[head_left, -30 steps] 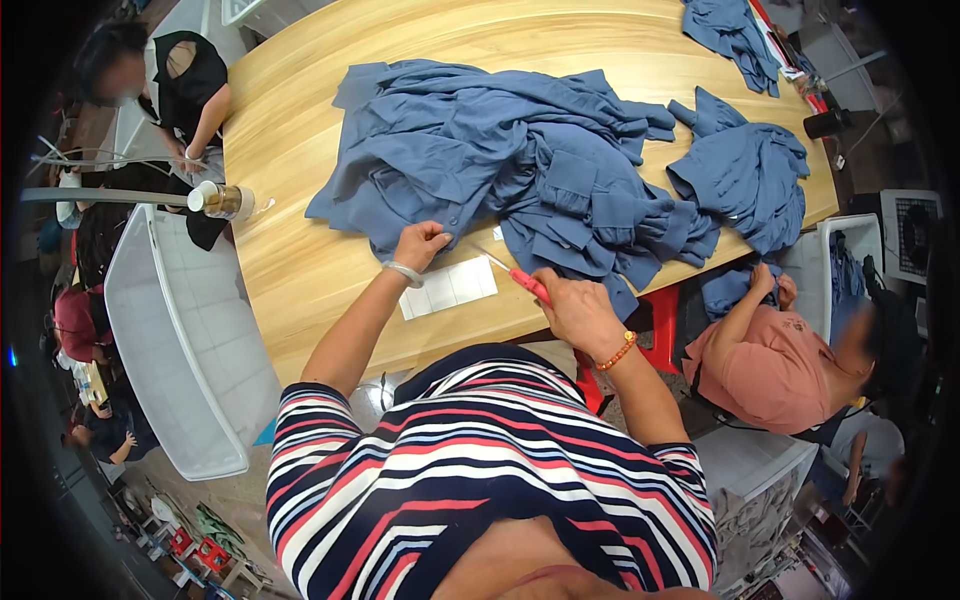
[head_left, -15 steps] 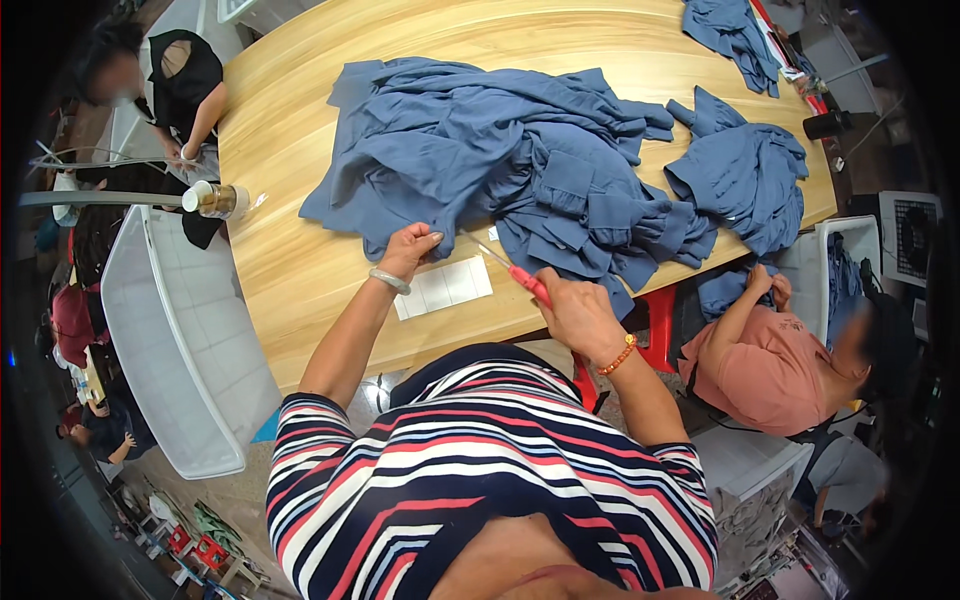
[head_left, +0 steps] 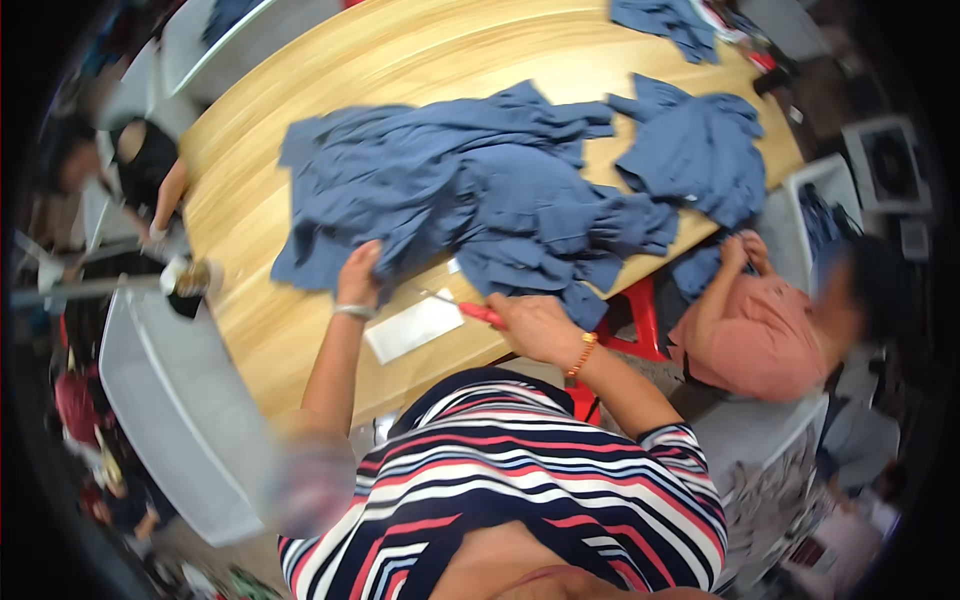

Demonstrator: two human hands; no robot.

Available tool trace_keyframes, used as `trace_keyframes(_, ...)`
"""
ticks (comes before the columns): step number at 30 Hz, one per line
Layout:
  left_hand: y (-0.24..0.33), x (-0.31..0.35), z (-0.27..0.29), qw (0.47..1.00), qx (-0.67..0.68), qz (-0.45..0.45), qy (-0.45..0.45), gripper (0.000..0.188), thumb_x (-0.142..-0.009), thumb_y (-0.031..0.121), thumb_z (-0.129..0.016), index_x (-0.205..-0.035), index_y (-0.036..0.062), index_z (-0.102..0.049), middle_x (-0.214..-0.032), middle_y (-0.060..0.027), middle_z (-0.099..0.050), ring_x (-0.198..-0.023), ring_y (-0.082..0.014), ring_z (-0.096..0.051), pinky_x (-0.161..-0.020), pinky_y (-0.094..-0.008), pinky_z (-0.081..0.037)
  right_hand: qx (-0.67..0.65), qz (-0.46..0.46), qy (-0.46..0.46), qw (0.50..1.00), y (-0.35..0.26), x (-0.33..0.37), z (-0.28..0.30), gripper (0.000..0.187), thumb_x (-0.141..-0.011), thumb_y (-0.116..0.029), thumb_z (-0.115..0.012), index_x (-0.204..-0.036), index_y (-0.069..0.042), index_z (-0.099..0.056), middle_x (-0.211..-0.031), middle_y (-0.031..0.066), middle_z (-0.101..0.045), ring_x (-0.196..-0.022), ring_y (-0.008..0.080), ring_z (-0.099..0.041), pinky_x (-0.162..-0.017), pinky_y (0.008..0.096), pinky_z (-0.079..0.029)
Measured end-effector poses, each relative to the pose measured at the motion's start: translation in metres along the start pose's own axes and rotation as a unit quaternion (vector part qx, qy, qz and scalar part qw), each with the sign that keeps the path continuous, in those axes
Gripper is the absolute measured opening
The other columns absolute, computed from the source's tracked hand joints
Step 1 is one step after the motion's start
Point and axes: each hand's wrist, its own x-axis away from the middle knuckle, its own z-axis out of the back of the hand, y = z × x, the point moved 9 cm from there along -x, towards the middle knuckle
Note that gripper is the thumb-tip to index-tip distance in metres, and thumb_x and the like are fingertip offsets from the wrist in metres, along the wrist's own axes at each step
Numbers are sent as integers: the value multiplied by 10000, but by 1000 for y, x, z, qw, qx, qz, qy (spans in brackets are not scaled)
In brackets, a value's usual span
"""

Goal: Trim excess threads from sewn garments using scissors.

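A large crumpled blue garment [head_left: 430, 185] lies across the wooden table [head_left: 240, 225]. At its near edge my left hand [head_left: 358, 280] is closed on the cloth, thumb against the fingers. My right hand [head_left: 545, 330], closed too, grips a red-handled tool [head_left: 483, 315] with a thin metal shaft. The shaft points left, toward the garment's near edge and apart from my left hand; its tip is blurred. Under and beside the tool lies a white paper sheet [head_left: 412, 330]. A small white tag [head_left: 453, 266] shows at the garment's edge.
More blue garments [head_left: 690, 150] lie at the table's right. A capped bottle [head_left: 190, 276] is by the left edge, above a white tub [head_left: 175, 400]. A co-worker in a salmon shirt [head_left: 755, 335] handles blue cloth beside a red stool [head_left: 642, 312]. Another person [head_left: 142, 170] is at left.
The whole view has shifted and turned, and is blurrier now. My left hand stays on the cloth, a little farther left relative to the paper. The red-handled tool remains in my right hand.
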Motion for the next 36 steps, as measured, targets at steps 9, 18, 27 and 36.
trace_keyframes(9,109,-11,-36,985,24,-165,37,164,-877,167,-645,-987,52,-607,-955,-45,-636,-834,-165,-599,-775,-293,-483,-44,9,-18,999,24,-22,2,181,-823,-145,-533,-935,-4,-546,-727,201,-632,-728,383,-640,-613,477,-472)
trace_keyframes(18,180,171,-305,845,-235,-368,-310,134,-826,45,-632,-952,3,-615,-867,-23,-621,-776,-85,-548,-701,-212,-430,-21,1,158,987,68,-64,102,199,-791,-166,-557,-929,-32,-608,-735,175,-648,-670,358,-644,-587,445,-494)
trace_keyframes(27,76,193,-460,747,-223,-390,-490,189,-818,97,-657,-993,27,-645,-780,-102,-580,-746,-249,-563,-669,-332,-443,175,-207,349,897,399,134,256,380,-835,-258,-510,-1116,-6,-551,-1090,217,-615,-985,345,-595,-841,442,-455)
trace_keyframes(36,55,66,-265,846,-414,-321,-96,265,-788,101,-683,-1036,45,-607,-940,-80,-590,-827,-188,-593,-713,-296,-488,-129,-382,275,873,391,129,195,273,-905,-204,-573,-1111,-32,-520,-675,74,-608,-565,163,-609,-504,299,-478)
